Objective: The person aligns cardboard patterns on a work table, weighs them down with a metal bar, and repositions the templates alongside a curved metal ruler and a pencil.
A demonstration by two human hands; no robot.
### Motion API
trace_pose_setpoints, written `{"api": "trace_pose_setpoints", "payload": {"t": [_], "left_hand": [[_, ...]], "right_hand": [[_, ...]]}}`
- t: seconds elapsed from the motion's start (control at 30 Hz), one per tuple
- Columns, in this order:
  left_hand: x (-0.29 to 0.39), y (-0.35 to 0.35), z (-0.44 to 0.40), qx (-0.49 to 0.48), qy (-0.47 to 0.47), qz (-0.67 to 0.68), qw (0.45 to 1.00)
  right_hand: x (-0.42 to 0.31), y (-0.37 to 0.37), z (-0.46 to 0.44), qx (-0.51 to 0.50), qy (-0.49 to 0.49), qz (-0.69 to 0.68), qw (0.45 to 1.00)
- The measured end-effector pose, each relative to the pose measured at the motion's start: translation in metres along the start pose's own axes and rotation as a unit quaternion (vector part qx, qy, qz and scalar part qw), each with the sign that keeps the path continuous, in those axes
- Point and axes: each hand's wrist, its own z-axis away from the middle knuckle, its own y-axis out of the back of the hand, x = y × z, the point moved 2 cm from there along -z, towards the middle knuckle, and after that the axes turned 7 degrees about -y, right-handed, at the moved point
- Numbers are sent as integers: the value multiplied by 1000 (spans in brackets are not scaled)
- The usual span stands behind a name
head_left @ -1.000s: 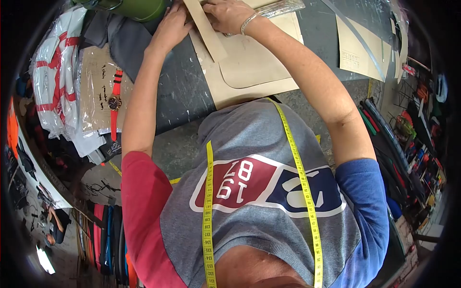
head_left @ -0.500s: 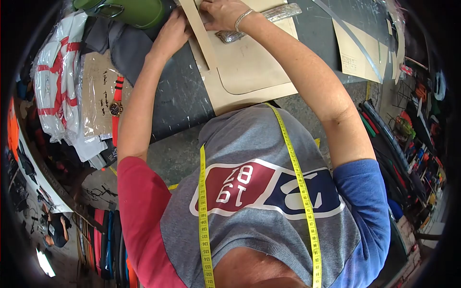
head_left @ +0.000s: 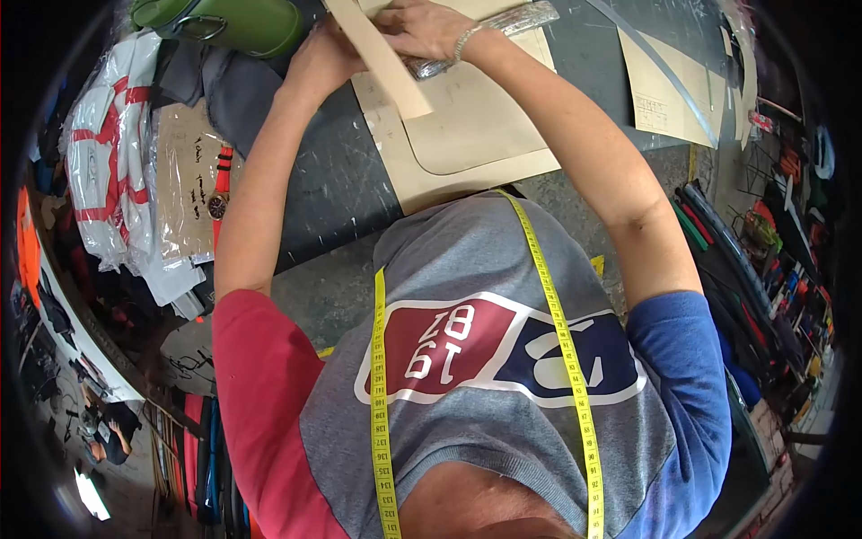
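Note:
My left hand is at the top of the view, closed around a narrow beige card strip that hides its fingertips. The strip slants, its lower end over a larger beige card sheet with a rounded outline on it. My right hand lies just right of the strip, fingers stretched toward it over the card. A shiny silver wrapped bar rests on the sheet, passing under my right wrist, which wears a bracelet.
A green canister and dark cloth pieces lie left on the dark table. Beside them are a plastic-wrapped red-and-white bundle and a red-strapped watch. At right, a metal ruler crosses another card sheet.
The card strip has swung, its lower end moving right and slightly up. My left hand has shifted a little down and left; my right hand has moved slightly right.

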Motion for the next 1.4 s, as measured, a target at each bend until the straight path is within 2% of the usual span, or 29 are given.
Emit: {"api": "trace_pose_setpoints", "payload": {"t": [0.07,0.1,0.2,0.3,0.4,0.5,0.63,0.8,0.9,1.17,1.3,1.4], "left_hand": [[18,8,-3,-1,-7,60,998],[12,2,-2,49,-100,-26,993],[18,0,5,97,-116,-69,986],[6,-7,5,86,-154,-124,976],[6,-5,2,-80,-75,-131,985],[7,-10,4,1,-62,-152,986],[18,-2,4,-27,-43,-146,988],[13,-6,0,-50,-43,-152,986],[5,-10,-3,-44,-82,-184,979],[13,-3,-23,-66,2,-193,979],[8,0,-40,-50,-38,-182,981],[22,11,-54,-129,0,-175,976]], "right_hand": [[7,3,8,-49,-10,-31,998],[4,9,18,-60,-30,-54,996],[-7,21,53,-45,-68,45,996],[-3,33,76,-37,-52,48,997],[19,36,85,-14,-26,69,997],[39,46,88,-18,-44,91,995],[66,42,85,6,-25,106,994],[52,55,79,-40,-56,153,986],[44,58,74,-79,-77,182,977],[47,51,59,-116,-122,187,968],[48,49,58,-90,-70,193,975],[46,54,52,-121,-73,187,972]]}}
